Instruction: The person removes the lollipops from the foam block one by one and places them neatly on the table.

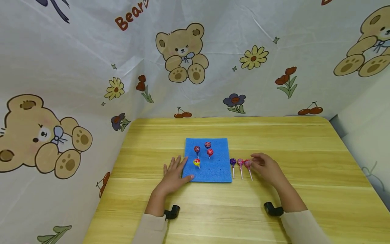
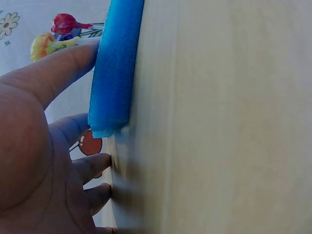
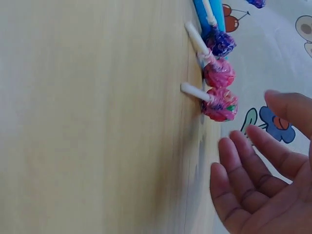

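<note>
A blue foam block (image 1: 216, 173) lies flat, with several wrapped lollipops standing in it by their sticks, among them a yellow one (image 1: 196, 162) and a red one (image 1: 210, 152). My left hand (image 1: 173, 178) rests at its left side, fingers spread, thumb and index finger touching the foam. Right of the block, three lollipops lie in a row: a purple one (image 1: 233, 161), a pink one (image 1: 240, 162) and another pink one (image 1: 247, 164). Close beside this last one, my right hand (image 1: 269, 170) hovers with loosely bent fingers; the right wrist view shows a gap between them.
The wooden table (image 1: 274, 135) extends around the foam on every side. Behind it and to the left hangs a white cloth (image 1: 219, 30) printed with bears and flowers. Small holes dot the foam's surface.
</note>
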`<state>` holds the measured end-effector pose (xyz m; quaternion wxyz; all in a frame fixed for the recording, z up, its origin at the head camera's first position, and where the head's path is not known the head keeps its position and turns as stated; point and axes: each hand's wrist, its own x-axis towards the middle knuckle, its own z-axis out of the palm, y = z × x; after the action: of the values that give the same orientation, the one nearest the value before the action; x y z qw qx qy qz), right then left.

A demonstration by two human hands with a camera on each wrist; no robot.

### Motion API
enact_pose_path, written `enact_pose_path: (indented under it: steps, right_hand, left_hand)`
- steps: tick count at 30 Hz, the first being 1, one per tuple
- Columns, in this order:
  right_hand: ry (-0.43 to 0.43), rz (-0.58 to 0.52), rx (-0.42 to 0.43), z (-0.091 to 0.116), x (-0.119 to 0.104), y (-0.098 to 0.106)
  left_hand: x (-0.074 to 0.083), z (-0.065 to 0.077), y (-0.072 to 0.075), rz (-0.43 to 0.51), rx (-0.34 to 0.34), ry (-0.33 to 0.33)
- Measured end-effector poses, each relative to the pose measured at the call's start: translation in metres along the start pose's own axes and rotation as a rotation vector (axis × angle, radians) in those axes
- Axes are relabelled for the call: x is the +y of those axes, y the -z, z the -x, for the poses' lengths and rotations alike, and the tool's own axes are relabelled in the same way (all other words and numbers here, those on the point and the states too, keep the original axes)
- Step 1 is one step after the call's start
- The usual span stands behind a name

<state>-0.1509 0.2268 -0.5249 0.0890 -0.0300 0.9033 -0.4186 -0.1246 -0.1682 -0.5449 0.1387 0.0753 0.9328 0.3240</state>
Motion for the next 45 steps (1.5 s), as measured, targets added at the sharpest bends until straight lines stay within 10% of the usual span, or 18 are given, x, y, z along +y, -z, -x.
enact_pose_path:
  steps: [16, 45]
  right_hand:
    - [0.141, -0.112, 0.226, 0.013, -0.003, -0.012]
    - [0.251, -0.208, 0.051, 0.002, -0.057, -0.06]
  left_hand:
    - [-0.003, 0.0, -0.003, -0.002, 0.0, -0.002]
    - [0.004, 0.001, 0.002, -0.009, -0.004, 0.013]
